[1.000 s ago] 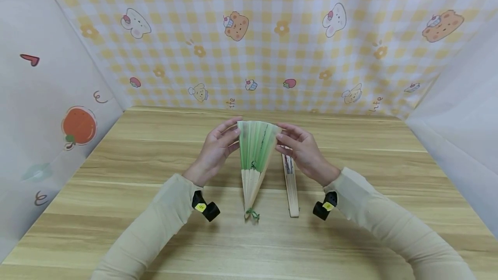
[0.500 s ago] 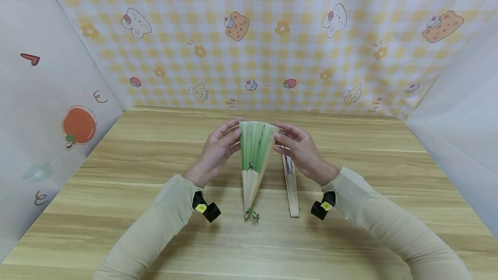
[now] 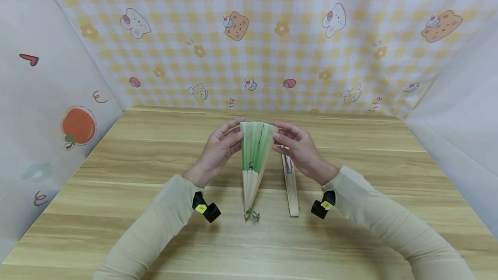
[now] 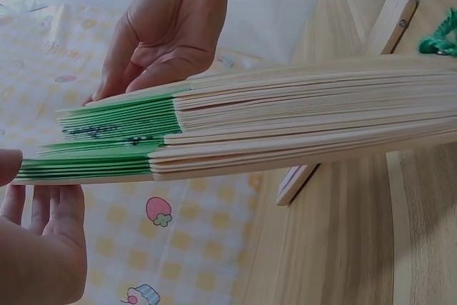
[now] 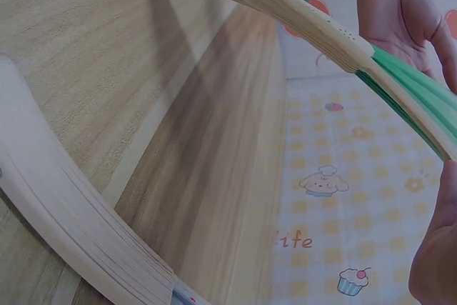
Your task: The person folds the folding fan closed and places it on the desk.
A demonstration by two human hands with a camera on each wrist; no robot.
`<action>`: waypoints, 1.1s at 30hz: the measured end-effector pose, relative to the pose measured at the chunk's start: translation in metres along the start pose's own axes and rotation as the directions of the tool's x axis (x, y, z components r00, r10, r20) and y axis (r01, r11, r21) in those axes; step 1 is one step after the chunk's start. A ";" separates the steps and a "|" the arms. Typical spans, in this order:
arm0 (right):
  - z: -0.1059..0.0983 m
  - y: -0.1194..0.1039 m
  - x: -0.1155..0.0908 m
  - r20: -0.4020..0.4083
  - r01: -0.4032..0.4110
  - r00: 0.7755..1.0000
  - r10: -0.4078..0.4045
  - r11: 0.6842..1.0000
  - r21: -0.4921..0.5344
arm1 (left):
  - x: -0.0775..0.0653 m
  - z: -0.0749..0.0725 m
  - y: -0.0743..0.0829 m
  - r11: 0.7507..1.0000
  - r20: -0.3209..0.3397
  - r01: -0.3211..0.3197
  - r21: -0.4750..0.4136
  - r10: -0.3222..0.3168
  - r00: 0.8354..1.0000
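Observation:
A green folding fan (image 3: 256,150) with pale wooden ribs is spread part way between my two hands in the head view. My left hand (image 3: 219,146) pinches its left outer edge near the top, thumb in front and fingers behind. On the opposite edge, my right hand (image 3: 299,148) pinches the top in the same way. The pleats bunch close together in the left wrist view, beside the left hand (image 4: 43,248). A green cord (image 3: 253,214) hangs at the fan's narrow end, close to the tabletop.
A second folding fan (image 3: 291,191), folded up with pale ribs, lies on the wooden table (image 3: 163,237) just right of the green one, its top partly behind my right hand. A yellow checked cloth (image 3: 264,55) hangs behind the table, with a white sheet (image 3: 46,98) at left.
Both hands have drawn slightly closer together, so the green fan's spread has narrowed a little, mostly in the first half second. The second fan has stayed put.

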State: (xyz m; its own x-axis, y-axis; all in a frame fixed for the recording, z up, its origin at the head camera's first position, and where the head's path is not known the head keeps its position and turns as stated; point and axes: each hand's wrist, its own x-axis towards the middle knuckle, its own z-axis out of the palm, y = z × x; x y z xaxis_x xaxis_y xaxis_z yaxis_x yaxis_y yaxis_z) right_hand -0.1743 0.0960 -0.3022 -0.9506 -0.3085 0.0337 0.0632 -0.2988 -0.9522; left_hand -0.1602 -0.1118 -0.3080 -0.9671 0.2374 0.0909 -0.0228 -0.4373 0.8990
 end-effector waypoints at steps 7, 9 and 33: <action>0.002 -0.001 0.000 -0.008 -0.008 1.000 0.007 1.000 -0.021 | 0.000 0.001 0.000 1.000 0.000 0.001 0.008 -0.001 1.000; 0.003 -0.001 0.000 -0.007 -0.010 1.000 0.010 1.000 -0.025 | 0.001 0.001 0.000 1.000 0.000 0.000 0.006 0.000 1.000; 0.010 -0.001 0.001 0.012 -0.009 1.000 0.009 1.000 -0.017 | 0.002 0.003 -0.002 0.999 0.020 0.009 0.048 -0.009 1.000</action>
State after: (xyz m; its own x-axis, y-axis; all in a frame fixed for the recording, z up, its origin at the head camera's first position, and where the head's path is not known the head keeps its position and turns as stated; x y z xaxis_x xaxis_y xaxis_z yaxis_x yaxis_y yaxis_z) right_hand -0.1719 0.0866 -0.2983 -0.9464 -0.3217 0.0287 0.0664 -0.2808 -0.9575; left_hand -0.1610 -0.1076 -0.3080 -0.9616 0.2589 0.0910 -0.0189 -0.3931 0.9193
